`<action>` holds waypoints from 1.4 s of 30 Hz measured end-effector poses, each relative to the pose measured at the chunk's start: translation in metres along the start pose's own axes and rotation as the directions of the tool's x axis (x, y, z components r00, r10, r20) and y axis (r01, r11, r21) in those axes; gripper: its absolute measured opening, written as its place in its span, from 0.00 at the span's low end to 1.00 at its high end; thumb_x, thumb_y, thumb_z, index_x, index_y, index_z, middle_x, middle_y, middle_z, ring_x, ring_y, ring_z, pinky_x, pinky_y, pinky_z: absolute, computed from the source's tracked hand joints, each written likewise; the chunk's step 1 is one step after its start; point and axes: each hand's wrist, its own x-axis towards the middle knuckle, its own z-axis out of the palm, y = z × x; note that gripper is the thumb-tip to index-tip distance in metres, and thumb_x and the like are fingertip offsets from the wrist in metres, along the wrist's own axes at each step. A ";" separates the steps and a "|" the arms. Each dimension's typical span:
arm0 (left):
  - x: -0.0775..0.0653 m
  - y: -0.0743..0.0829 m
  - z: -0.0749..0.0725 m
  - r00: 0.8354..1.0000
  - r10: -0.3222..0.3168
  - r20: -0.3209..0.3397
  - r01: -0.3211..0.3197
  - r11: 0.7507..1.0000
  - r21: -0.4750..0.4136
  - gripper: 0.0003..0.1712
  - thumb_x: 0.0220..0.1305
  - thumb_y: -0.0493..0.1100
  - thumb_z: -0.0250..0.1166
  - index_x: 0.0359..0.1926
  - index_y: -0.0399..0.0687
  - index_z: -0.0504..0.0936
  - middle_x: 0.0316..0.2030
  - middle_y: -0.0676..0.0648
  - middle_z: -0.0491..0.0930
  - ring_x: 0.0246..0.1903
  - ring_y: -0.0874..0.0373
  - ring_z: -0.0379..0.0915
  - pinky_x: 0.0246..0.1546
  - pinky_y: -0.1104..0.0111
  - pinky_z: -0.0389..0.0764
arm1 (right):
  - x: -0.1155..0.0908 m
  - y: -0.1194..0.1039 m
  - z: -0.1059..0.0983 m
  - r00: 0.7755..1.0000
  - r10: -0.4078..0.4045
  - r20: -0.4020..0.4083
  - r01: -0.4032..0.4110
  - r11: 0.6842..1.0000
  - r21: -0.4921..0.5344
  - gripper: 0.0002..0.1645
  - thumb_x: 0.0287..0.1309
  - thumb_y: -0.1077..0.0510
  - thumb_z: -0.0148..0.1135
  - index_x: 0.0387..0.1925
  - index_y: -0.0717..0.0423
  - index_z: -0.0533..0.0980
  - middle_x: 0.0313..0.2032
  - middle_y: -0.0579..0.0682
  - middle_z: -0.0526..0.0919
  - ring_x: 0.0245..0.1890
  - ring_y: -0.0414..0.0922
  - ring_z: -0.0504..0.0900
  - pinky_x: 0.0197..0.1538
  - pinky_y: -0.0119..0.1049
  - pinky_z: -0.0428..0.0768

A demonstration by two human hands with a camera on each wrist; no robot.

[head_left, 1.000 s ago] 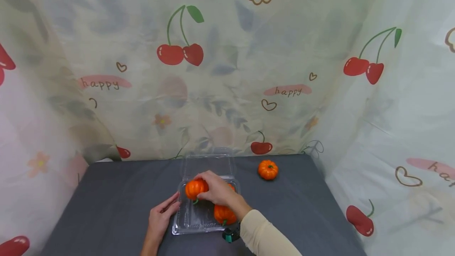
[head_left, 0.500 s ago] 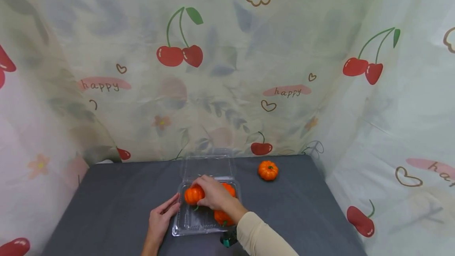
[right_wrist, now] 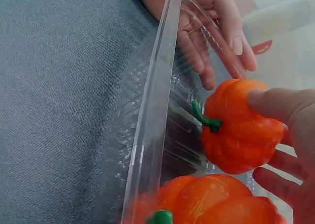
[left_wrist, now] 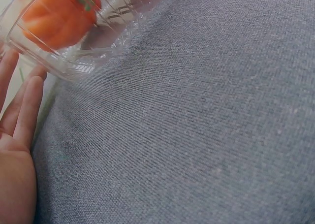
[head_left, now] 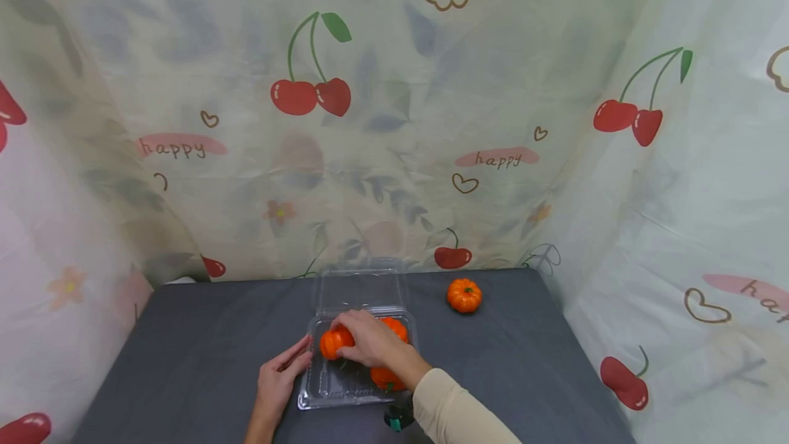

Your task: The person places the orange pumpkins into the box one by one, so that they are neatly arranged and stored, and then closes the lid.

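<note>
My right hand (head_left: 372,341) grips a small orange toy pumpkin (head_left: 335,344) inside a clear plastic clamshell box (head_left: 345,403). In the right wrist view, my thumb lies on top of this pumpkin (right_wrist: 241,130), fingers along its far side, its green stem pointing away. Two more pumpkins sit in the right half of the box, one at the back (head_left: 394,327) and one in front (head_left: 387,379), both partly covered by my right hand and arm. My left hand (head_left: 279,379) has its fingers extended against the box's left wall; the left wrist view shows the fingertips (left_wrist: 34,86) beside the plastic.
The box's clear lid (head_left: 360,291) stands folded back behind it. Another orange pumpkin (head_left: 464,295) rests on the grey cloth-covered table (head_left: 518,362), at the back right. A printed curtain (head_left: 370,156) encloses the table's back and sides.
My right hand has lowered the held pumpkin and drawn it slightly nearer within the left half of the box. My left hand stays at the box's left wall.
</note>
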 end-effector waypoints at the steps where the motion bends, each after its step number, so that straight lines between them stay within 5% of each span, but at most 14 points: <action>1: 0.000 0.000 0.000 1.000 -0.002 0.000 0.002 1.000 0.002 0.27 0.62 0.46 0.74 0.62 0.47 0.83 0.59 0.46 0.83 0.44 0.75 0.84 0.43 0.78 0.86 | 0.000 0.000 0.000 1.000 -0.003 -0.004 0.003 1.000 0.000 0.25 0.62 0.44 0.71 0.59 0.40 0.76 0.57 0.42 0.81 0.53 0.42 0.78 0.59 0.36 0.81; 22: 0.001 -0.003 -0.001 1.000 0.002 0.002 -0.002 1.000 -0.013 0.29 0.61 0.48 0.75 0.62 0.47 0.83 0.59 0.44 0.83 0.44 0.75 0.84 0.44 0.77 0.86 | -0.002 0.001 0.004 0.999 0.046 0.024 -0.048 0.995 0.088 0.28 0.56 0.49 0.75 0.57 0.41 0.74 0.56 0.43 0.76 0.54 0.42 0.75 0.58 0.35 0.82; 42: 0.003 -0.005 0.000 1.000 -0.008 -0.019 0.008 1.000 0.018 0.29 0.60 0.47 0.76 0.61 0.46 0.83 0.56 0.50 0.85 0.44 0.75 0.84 0.43 0.77 0.86 | -0.007 0.003 0.002 0.999 -0.007 0.048 0.010 0.998 -0.060 0.27 0.59 0.48 0.73 0.58 0.43 0.76 0.57 0.43 0.77 0.60 0.43 0.74 0.65 0.36 0.79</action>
